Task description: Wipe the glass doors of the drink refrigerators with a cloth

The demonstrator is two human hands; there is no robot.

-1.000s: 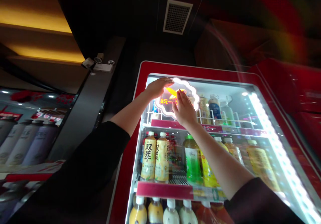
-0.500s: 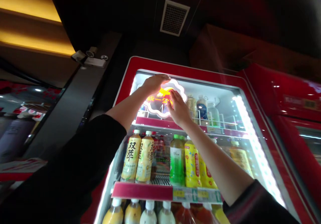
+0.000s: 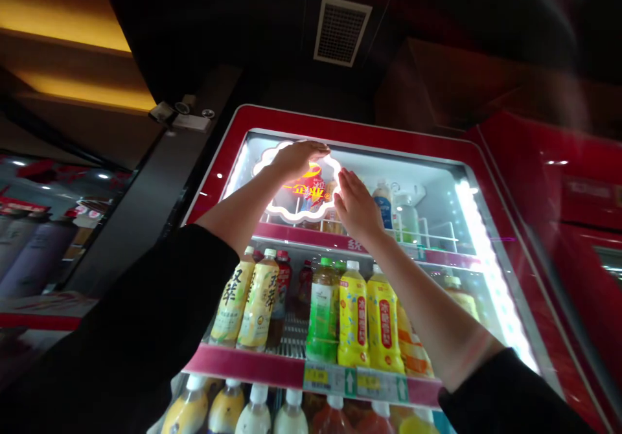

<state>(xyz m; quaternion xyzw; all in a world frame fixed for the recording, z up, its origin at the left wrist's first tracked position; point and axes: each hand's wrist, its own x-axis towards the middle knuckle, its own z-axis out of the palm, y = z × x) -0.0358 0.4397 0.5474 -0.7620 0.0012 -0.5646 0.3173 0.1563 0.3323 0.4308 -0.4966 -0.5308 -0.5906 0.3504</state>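
A lit sign (image 3: 291,214) with a white scalloped outline and yellow and red lettering shows at the top of a red-framed drinks fridge (image 3: 311,118). My left hand (image 3: 302,157) lies across the upper part of the sign, fingers stretched out and pointing right. Lower and to the right, my right hand (image 3: 358,206) is held flat with straight fingers by the sign's right edge. Neither hand holds anything. I cannot tell whether they touch the sign or the glass. My left hand and forearm hide part of the sign.
Inside the fridge, cream-yellow bottles (image 3: 260,301), a green bottle (image 3: 322,314) and yellow bottles (image 3: 354,320) stand on a shelf, with more bottles below. A vent (image 3: 341,30) is in the ceiling. Another red cabinet (image 3: 564,194) stands right; a grey pillar (image 3: 160,207) rises left.
The view has shifted slightly, and the fridge's left side and the sign now appear further left. My right hand has moved from over the sign to its right edge. Both hands stay stretched out.
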